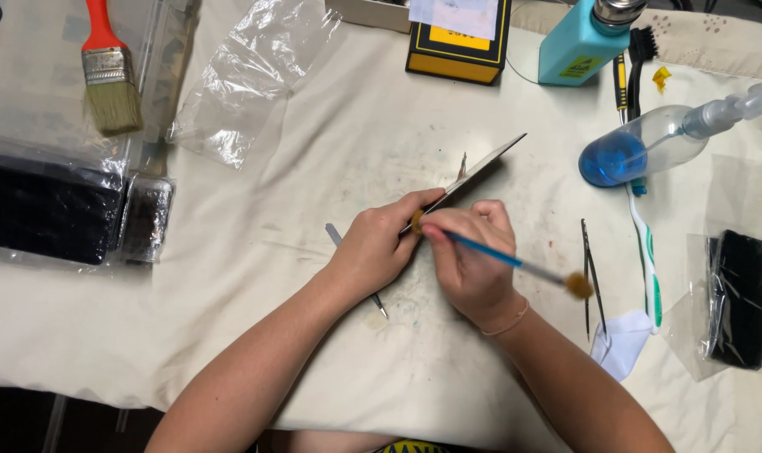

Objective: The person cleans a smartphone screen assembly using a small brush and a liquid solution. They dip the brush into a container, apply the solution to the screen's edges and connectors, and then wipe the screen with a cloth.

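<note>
My left hand (377,247) holds the near end of a thin dark flat panel (481,166) that is tilted on edge and reaches up to the right over the white cloth (314,168). My right hand (473,260) grips a slim blue-handled brush (515,262). One tip of the brush sits at the panel's near end, by my left fingers. The other end, with a brown tuft, points right toward the tweezers (592,277). A thin metal pick (379,304) lies under my left hand, partly hidden.
A red-handled paintbrush (108,71) and bagged black parts (45,210) lie at left, with a clear plastic bag (247,80) behind. A yellow-black box (458,38), teal dispenser (578,46), clear blue-bottomed bottle (649,143), toothbrush (647,252) and bagged black part (737,298) lie at the back and right.
</note>
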